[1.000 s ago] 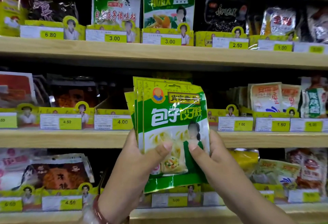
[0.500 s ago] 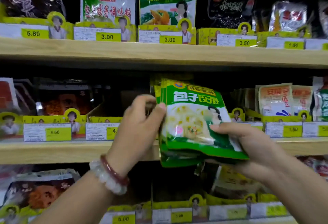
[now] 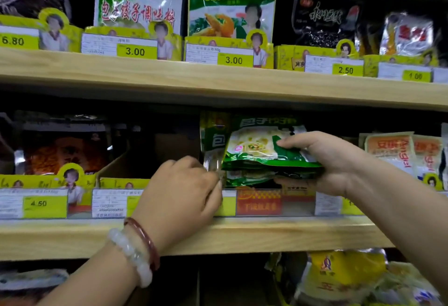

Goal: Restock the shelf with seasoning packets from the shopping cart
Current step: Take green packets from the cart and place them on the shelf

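Green seasoning packets (image 3: 264,153), a small stack, tilted flat over the middle wooden shelf (image 3: 242,235), front edge above the price-tag rail. Right hand (image 3: 324,162) grips the stack, thumb on top, fingers beneath. Left hand (image 3: 184,189) pinches an upright packet (image 3: 213,145) at its lower corner. Two bracelets (image 3: 138,250) on left wrist.
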